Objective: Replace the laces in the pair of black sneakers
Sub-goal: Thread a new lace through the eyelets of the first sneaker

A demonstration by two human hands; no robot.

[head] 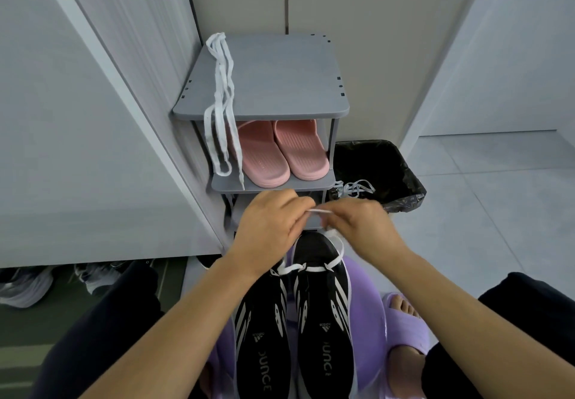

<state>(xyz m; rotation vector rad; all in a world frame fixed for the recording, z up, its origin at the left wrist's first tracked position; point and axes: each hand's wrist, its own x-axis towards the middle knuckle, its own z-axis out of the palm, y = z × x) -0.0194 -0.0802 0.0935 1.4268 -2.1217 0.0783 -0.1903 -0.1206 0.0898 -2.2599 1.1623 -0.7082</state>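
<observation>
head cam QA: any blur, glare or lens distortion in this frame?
Head view: soft even light, no glare; wide-angle bowing tilts the cabinet edge at left; the left hand, right hand and the white lace pinched between them are slightly smeared; the black sneakers are sharp, print readable; the gap under the cabinet is dark.

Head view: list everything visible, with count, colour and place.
sneakers: 2, black with white stripes, side by side, bottom centre
lace: 1, white, across sneakers' toe end, up to hands
spare laces: bundle, white, draped over rack top
loose laces: bundle, pale, on bin rim
rack: 1, grey, against wall
slippers: 2, pink, second shelf
bin: 1, black liner, right of rack
stool: 1, purple, under sneakers
slide: 1, purple, on foot
left hand: pinches lace
right hand: pinches lace
</observation>
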